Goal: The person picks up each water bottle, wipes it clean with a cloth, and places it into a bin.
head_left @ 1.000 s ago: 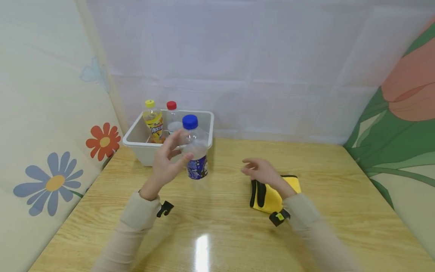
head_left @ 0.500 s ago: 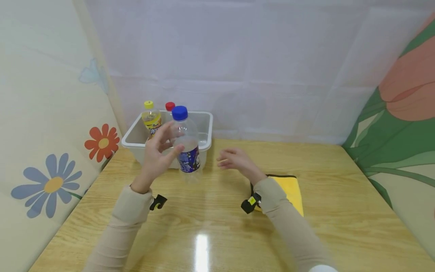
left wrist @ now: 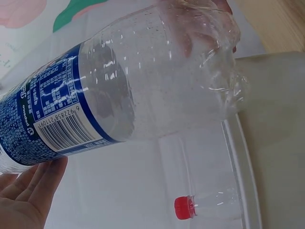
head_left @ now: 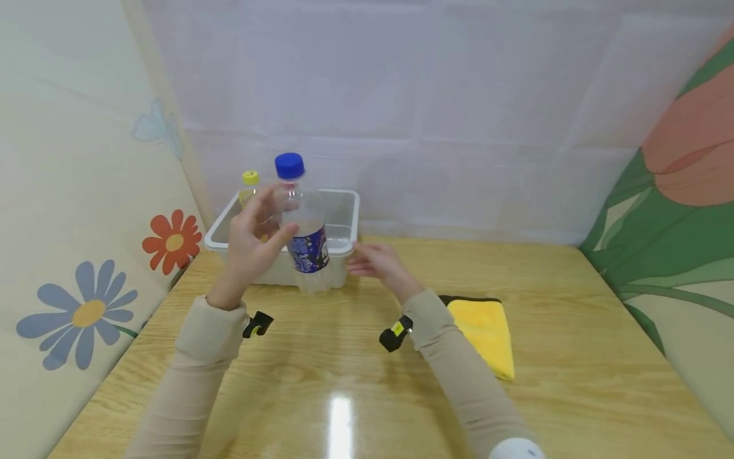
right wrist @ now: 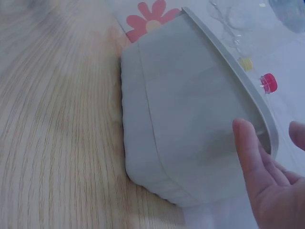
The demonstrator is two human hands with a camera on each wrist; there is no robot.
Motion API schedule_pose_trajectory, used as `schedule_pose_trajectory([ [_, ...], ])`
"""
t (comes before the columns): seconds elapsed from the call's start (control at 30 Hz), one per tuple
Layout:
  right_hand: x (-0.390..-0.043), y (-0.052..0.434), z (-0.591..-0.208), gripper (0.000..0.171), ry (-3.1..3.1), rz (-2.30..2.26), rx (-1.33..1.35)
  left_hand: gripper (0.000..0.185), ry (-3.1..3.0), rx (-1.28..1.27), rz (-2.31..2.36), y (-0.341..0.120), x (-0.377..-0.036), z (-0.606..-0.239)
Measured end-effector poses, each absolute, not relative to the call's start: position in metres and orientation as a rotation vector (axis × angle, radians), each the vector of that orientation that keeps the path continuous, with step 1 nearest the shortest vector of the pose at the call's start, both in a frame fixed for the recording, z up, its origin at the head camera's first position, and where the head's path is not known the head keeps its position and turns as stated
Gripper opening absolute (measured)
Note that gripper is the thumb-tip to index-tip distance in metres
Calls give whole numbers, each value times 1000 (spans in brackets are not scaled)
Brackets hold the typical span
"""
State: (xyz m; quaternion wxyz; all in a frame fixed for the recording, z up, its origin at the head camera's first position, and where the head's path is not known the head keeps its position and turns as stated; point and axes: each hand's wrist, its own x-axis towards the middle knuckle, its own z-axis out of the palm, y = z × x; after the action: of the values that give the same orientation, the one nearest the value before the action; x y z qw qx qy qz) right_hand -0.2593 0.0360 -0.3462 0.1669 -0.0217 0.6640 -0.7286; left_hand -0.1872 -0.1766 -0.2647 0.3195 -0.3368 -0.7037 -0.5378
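Head view: the clear bottle (head_left: 305,233) held up in the left hand (head_left: 248,245) screens the red-capped bottle (left wrist: 209,204) lying beyond it in the bin (head_left: 344,217); only the cap of the yellow-capped bottle (head_left: 250,178) shows above the fingers. Left wrist view: the clear bottle's cap end is cut off at the frame edge. Right wrist view: the right hand (right wrist: 267,191) is cropped, its fingertips blurred; whether it touches the bin cannot be told.

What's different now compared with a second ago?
The left hand, gripping the blue-capped bottle, has lifted it up and back over the white bin. The right hand left the yellow cloth and moved to the bin's near corner. Bin, cloth and the yellow-capped bottle stayed put.
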Motion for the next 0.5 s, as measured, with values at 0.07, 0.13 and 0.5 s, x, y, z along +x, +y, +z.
schedule_pose_trajectory([
  [0.07,-260,34,-346,36,1878,-2093,-49,60,-1852,-890,-1415,-177,-189,-259],
  [0.13,-262,32,-347,33,1862,-2112,-41,61,-1861,-877,-1411,-177,-191,-253],
  [0.5,-265,26,-347,27,1884,-2127,-11,68,-1902,-749,-1330,-176,-210,-224],
])
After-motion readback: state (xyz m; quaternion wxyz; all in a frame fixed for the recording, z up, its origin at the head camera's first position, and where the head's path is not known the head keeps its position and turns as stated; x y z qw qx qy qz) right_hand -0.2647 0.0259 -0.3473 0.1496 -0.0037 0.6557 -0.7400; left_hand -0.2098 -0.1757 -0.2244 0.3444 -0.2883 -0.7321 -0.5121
